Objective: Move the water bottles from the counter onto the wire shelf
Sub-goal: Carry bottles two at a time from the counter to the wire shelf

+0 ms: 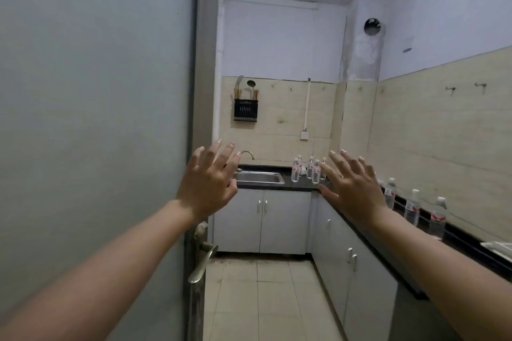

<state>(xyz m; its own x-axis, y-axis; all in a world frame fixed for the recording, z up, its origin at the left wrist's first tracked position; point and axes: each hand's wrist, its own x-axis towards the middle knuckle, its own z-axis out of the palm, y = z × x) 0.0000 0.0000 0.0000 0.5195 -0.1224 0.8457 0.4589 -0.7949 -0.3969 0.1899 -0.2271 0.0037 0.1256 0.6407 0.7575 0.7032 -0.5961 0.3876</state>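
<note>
Water bottles in 2 groups, all upright, long axis vertical, caps up; far cluster (309, 170) of about 5 sits centre frame on the black counter (302, 184) just right of the steel sink (259, 176); exact count hard to tell, they overlap and the right hand covers part of the cluster; second group runs along the right-side counter at right of frame, bottle (390, 193), bottle (412, 206), bottle (438, 216), spaced apart in a line toward the camera; a white object at the lower right edge is cut off, cannot tell what it is.

Right hand (353, 188) raised mid-frame, right of centre, fingers spread, palm facing away, holding nothing; left hand (209, 181) raised left of centre, fingers spread wide, also holding nothing; hands well apart, neither touching a bottle or the counter.

Key relation: every bottle lies ahead and to the right of the hands; the right-side row is nearer the camera than the far cluster, and the right hand is on that side, so it looks like the natural first reach; left hand is next to the open door (97, 119) with its handle (202, 266) at lower centre-left, far from all bottles.

Wire shelf not visible in this view; its direction cannot be told; judged stage: task not started, all visible bottles on the counter.
</note>
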